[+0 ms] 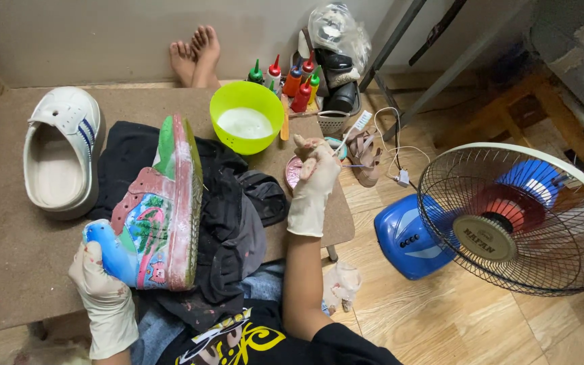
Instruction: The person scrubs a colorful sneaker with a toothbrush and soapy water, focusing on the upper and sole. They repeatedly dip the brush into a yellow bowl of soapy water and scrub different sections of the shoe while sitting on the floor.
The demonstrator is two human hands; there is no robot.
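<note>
My left hand [99, 287], in a stained white glove, grips the toe of a painted sneaker [157, 209] with blue, green and pink scenes, held on its side over a black cloth [238, 216]. My right hand [315, 179], also gloved, holds a toothbrush [354, 125] with its bristles up, above a small pink dish [294, 172] at the table's right edge. A lime green bowl [246, 115] of whitish liquid stands just left of that hand.
A white clog [62, 152] lies at the table's left. Several coloured squeeze bottles [292, 80] stand behind the bowl. A blue floor fan [508, 216] runs at the right on the wooden floor. Another person's bare feet [196, 54] rest at the far edge.
</note>
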